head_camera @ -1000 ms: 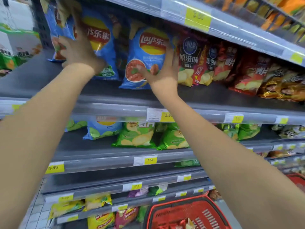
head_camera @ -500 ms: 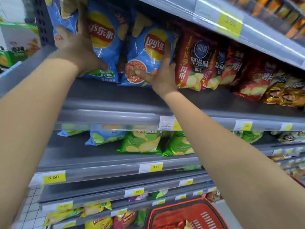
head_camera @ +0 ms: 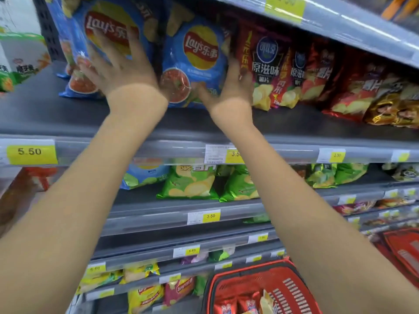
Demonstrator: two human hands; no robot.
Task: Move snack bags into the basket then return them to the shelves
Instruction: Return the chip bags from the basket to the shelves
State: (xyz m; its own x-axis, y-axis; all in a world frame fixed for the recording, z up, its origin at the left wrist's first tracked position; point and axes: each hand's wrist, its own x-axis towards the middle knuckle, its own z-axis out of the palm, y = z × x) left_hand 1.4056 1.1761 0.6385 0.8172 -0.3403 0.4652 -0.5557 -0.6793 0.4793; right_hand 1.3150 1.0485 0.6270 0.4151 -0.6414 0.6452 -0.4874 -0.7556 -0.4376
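Note:
Two blue Lay's bags stand upright at the left of the upper grey shelf [head_camera: 56, 118]. My left hand [head_camera: 118, 64] lies flat with spread fingers on the front of the left blue bag [head_camera: 108, 23]. My right hand [head_camera: 229, 85] rests against the right edge of the second blue bag [head_camera: 199, 51], fingers straight up between it and a dark red bag [head_camera: 267, 66], thumb across its lower front. The red basket [head_camera: 226, 279] sits on the floor at the bottom, with red snack packs [head_camera: 229, 307] inside.
Red and gold chip bags [head_camera: 353, 91] fill the shelf to the right. Green bags [head_camera: 192, 184] stand on the shelf below, yellow and pink ones [head_camera: 145, 295] lower down. The shelf above overhangs the hands. A second red basket [head_camera: 403, 248] is at the right edge.
My left hand has slid right and up across the left blue bag, now spread flat on its front. The right hand stays at the second bag's right edge. The view has moved closer.

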